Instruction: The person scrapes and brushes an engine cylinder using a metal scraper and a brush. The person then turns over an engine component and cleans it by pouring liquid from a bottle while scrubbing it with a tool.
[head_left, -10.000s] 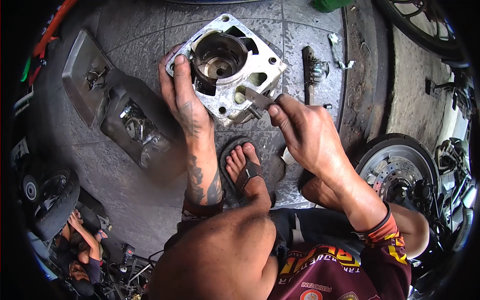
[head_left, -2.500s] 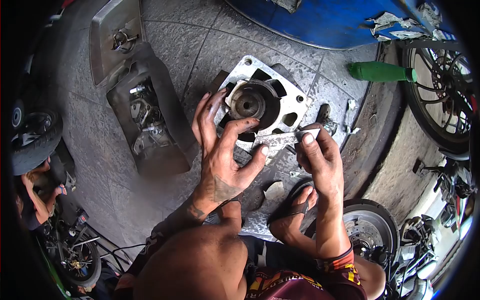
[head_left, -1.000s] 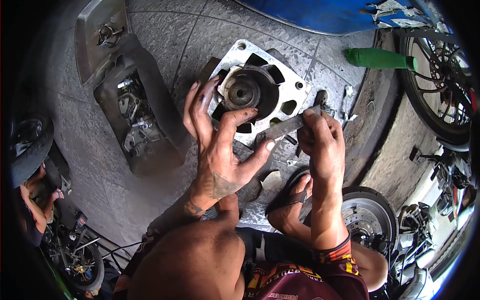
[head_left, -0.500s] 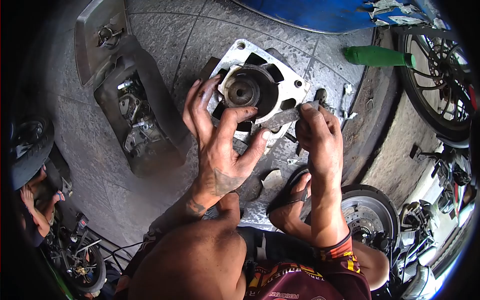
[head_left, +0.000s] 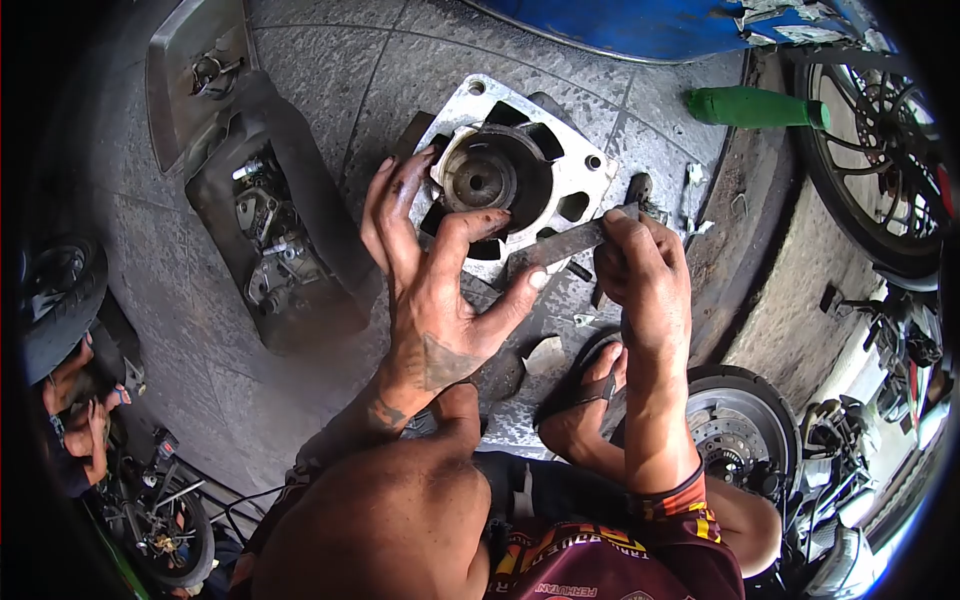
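A light metal engine cylinder block [head_left: 572,172] with a round bore lies on the tiled floor in front of me. My left hand [head_left: 440,300] steadies it: the fingertips press on its left side and near the bore's rim, with the thumb by its lower edge. In my right hand [head_left: 645,262] a dark flat metal blade [head_left: 562,245] is pinched. It lies across the block's lower right face, its far end close to my left thumb. Whether it is a file or a scraper I cannot tell.
Left of the block stands a dark open container [head_left: 215,180] with metal engine parts [head_left: 265,235] inside. A green bottle [head_left: 755,107] lies at the upper right, beside a motorcycle wheel [head_left: 885,150]. Another wheel [head_left: 735,430] is by my right leg. A person [head_left: 85,430] sits far left.
The blade has shifted slightly down and left across the block's face with my right hand. The block has moved a little up and left. My left hand keeps its hold.
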